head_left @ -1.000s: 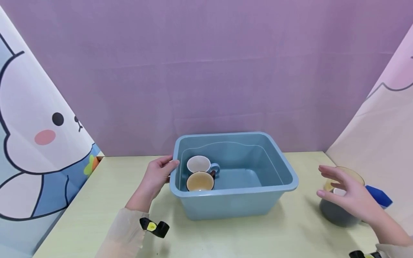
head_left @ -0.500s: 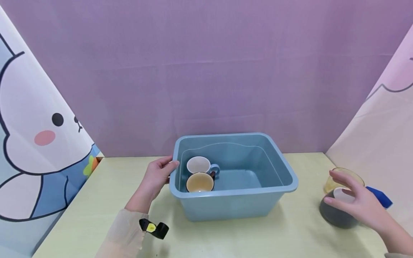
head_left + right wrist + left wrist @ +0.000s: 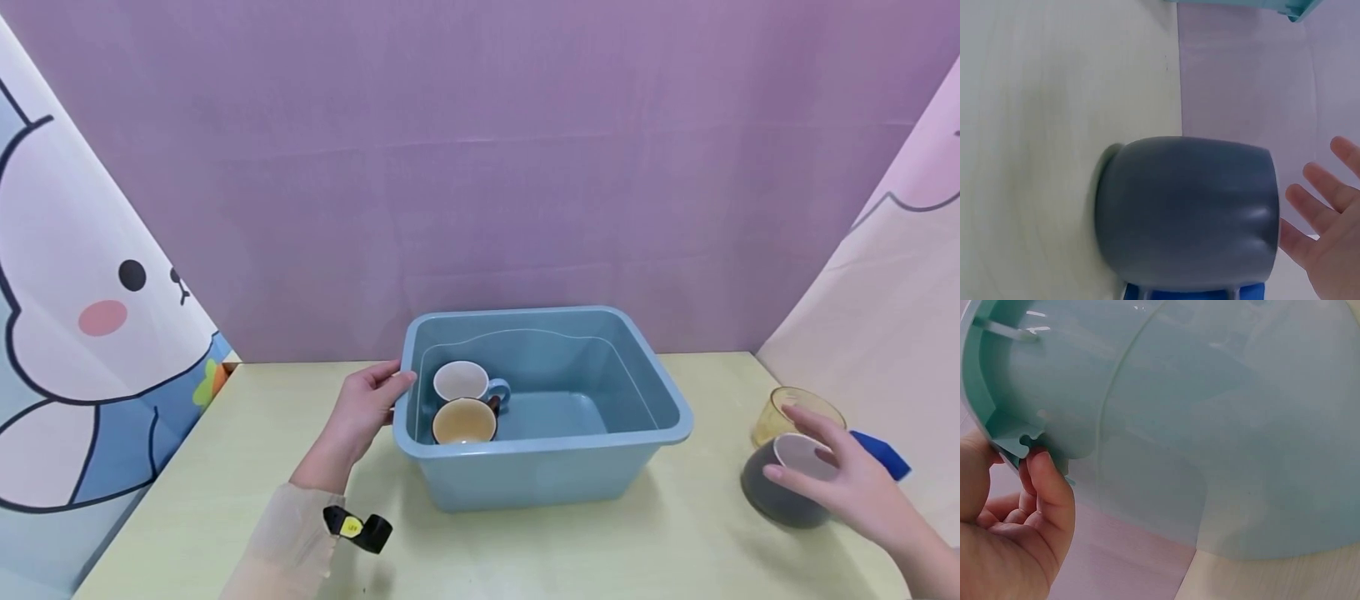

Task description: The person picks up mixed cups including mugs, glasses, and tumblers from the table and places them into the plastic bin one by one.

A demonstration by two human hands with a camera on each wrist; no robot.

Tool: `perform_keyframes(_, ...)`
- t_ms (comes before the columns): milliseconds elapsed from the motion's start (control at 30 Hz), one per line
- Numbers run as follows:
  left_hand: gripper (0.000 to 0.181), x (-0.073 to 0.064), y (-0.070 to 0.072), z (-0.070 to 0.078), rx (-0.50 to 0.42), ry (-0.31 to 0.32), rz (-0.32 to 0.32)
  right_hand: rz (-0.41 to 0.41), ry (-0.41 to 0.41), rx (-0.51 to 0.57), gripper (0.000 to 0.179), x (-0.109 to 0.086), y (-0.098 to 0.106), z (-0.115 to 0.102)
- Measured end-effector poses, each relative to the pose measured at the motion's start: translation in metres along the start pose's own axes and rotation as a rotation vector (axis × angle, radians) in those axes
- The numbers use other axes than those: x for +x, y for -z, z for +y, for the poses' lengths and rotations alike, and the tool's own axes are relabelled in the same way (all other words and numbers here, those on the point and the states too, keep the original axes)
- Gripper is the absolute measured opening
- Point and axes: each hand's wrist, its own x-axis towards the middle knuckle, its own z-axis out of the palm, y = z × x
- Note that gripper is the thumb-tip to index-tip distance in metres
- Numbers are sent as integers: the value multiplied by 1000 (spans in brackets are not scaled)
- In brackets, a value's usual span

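My left hand (image 3: 362,410) grips the left rim of a blue plastic basin (image 3: 540,467). In the left wrist view, its curled fingers (image 3: 1054,487) hook under the rim. Inside the basin, on the left, stand a blue mug (image 3: 461,382) with a white inside and a mug (image 3: 465,422) with a cream inside and a dark handle. My right hand (image 3: 855,479) hovers over a dark grey mug (image 3: 780,492) with a white inside, fingers spread. In the right wrist view the grey mug (image 3: 1188,212) stands beside the extended fingers; whether they touch it I cannot tell.
Just behind the grey mug stands an amber glass cup (image 3: 772,417). A blue object (image 3: 883,454) lies to the right, partly hidden by the hand. A pale table (image 3: 570,550) bears everything, with a purple cloth (image 3: 525,167) behind it and printed cloths at both sides.
My right hand has moved right and slightly down, uncovering more of the grey mug and the amber cup. The left hand and the basin have stayed in place.
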Motion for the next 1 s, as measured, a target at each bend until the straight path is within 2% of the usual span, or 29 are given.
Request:
perform_keyframes(333,45,0,0,0,-4,2,-1,15,-37,-14,80,-10,-2,10)
perform_keyframes(633,46,-1,1,1,-2,0,1,-9,-132,-10,79,-19,-4,19)
perform_keyframes(1000,46,0,1,0,-9,-7,-6,118,-36,-29,75,-19,-6,20)
